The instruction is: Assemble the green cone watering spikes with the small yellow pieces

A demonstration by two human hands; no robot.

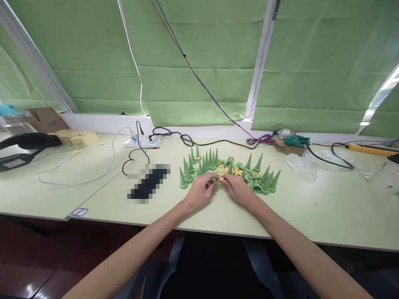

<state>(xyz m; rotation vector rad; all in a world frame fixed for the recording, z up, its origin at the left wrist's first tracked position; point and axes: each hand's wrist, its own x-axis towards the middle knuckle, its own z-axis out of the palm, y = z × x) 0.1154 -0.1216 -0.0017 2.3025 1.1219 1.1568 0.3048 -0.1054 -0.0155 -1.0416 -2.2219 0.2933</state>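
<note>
My left hand [202,191] is closed around a green plastic spike [214,180], of which only one end shows between the fingers. Fingertips of my right hand [239,190] pinch a small yellow piece [221,179] right beside that end; whether the two parts touch I cannot tell. Behind the hands lies a loose pile of small yellow pieces [237,170]. Several green cone-shaped spikes [183,179] stand point up to the left of the pile. More upright cones [274,182] are at the right, with hollow green parts [256,186] lying on their sides among them.
The pale table [174,216] carries a blurred dark object [149,183] left of the hands. Farther back are a white power strip [141,143] and black cables [199,144]. Headphones [28,145] lie at far left; a small carton [289,147] and clear plastic bags [302,165] are at right.
</note>
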